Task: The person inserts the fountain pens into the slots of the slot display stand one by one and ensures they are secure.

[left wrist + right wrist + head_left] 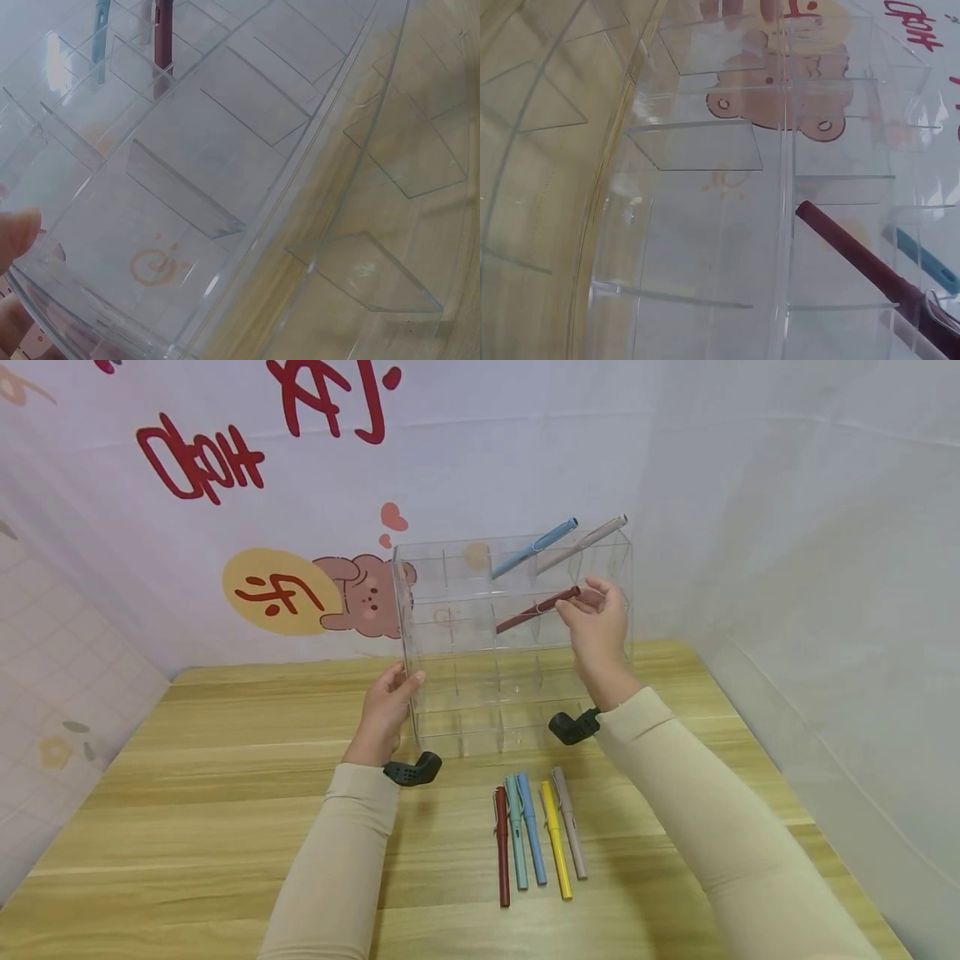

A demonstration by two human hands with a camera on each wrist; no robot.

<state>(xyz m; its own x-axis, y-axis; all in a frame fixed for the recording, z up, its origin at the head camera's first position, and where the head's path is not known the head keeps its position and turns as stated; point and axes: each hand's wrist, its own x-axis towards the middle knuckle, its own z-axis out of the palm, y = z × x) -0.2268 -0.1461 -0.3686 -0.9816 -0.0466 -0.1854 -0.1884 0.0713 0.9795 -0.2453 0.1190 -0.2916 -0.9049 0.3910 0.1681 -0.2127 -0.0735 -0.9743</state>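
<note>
White cloth [525,460] printed with red characters and a pink bear [371,597] hangs behind a wood-grain counter [225,777]. At the centre of the work is a dark red pen [534,612], its upper part pinched between the thumb and fingers of the right hand [596,622]. It slants down to the left, its lower end reaching into the second row from the top of a clear rack [457,652], with transparent dividers close around it. Fingers of the left hand [386,710] grip the rack's left side wall, the thumb towards the front. Just above, a blue pen [534,548] and a pale pen [583,543] lean in the top row, their capped ends sticking out. Nearer the person, five pens lie side by side on the counter: dark red [502,847], teal, light blue, yellow [557,839] and greyish pink. Beige sleeves [337,860] cover both arms, and a black device [412,770] sits at each wrist.
</note>
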